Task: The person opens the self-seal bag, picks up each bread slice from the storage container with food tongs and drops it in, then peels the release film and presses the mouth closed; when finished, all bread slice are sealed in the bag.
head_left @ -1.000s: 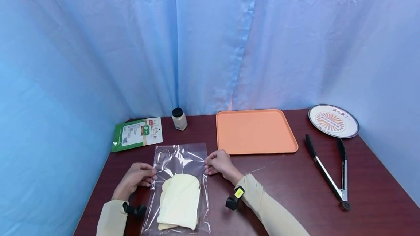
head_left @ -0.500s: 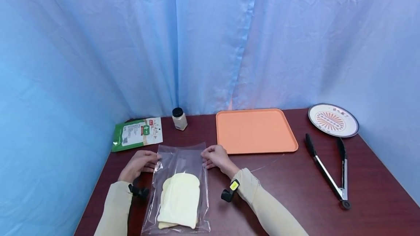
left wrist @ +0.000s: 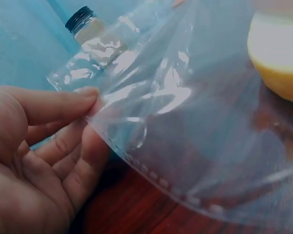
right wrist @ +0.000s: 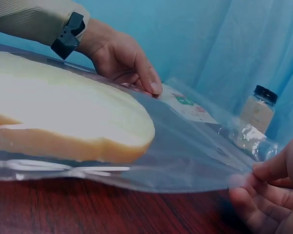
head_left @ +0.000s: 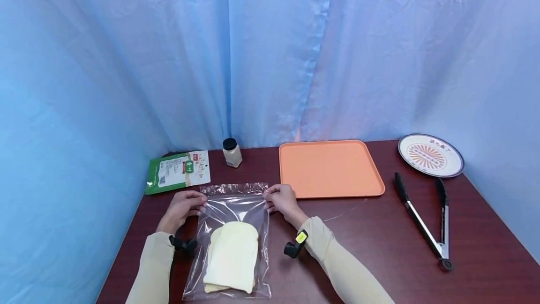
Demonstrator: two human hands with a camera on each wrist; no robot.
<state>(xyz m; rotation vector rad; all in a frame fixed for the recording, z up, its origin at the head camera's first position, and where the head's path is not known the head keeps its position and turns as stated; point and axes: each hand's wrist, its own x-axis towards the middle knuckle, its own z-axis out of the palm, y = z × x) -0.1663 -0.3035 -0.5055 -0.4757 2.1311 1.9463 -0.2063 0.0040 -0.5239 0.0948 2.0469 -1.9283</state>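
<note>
A clear plastic bag (head_left: pixel 202 257) lies on the table in front of me, with slices of bread (head_left: pixel 232 257) stacked inside it. My left hand (head_left: pixel 181 208) pinches the bag's left edge near the top between thumb and fingers. On the opposite edge my right hand (head_left: pixel 282 202) pinches the plastic at about the same height. Above both hands a crinkled top strip of the bag stands out. In the left wrist view the left hand (left wrist: pixel 49 136) grips the clear film by its edge. The right wrist view has the right hand (right wrist: pixel 276 190) gripping the other edge, beside the bread (right wrist: pixel 73 107).
Beyond the bag lie a green and white packet (head_left: pixel 179 171) and a small black-capped jar (head_left: pixel 232 153). An orange tray (head_left: pixel 331 169) is at the back. To the right are black and silver tongs (head_left: pixel 426 229) and a patterned plate (head_left: pixel 430 155). Blue curtains surround the table.
Both hands have moved up the bag's edges toward its top, the left one by more. The top strip of the bag has become a distinct crinkled band. The bread has stayed in place.
</note>
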